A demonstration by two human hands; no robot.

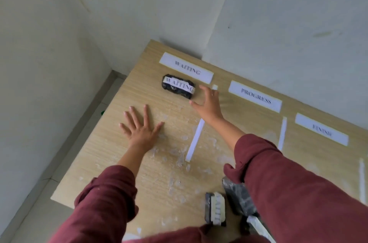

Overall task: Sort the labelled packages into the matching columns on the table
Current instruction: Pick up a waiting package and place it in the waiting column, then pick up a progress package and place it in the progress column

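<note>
The WAITING package (178, 87) lies under the WAITING sign (186, 67). The right hand (208, 103) hovers beside it, fingers spread and empty; the left hand (139, 127) rests flat. The remaining packages (216, 210) show blurred labels, perhaps inviting a misread and a wrong column.

Readable on table (123, 165) signs: "WAITING" on the far-left paper sign (186, 67), "PROGRESS" on the middle sign (255, 96). "WAITING" also on the black package (177, 87) strip. Third sign (321, 132) blurred, near package (216, 209) labels illegible.

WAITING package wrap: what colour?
Black glossy wrap with a white printed label band, on the WAITING package. Head view, the only one.
</note>
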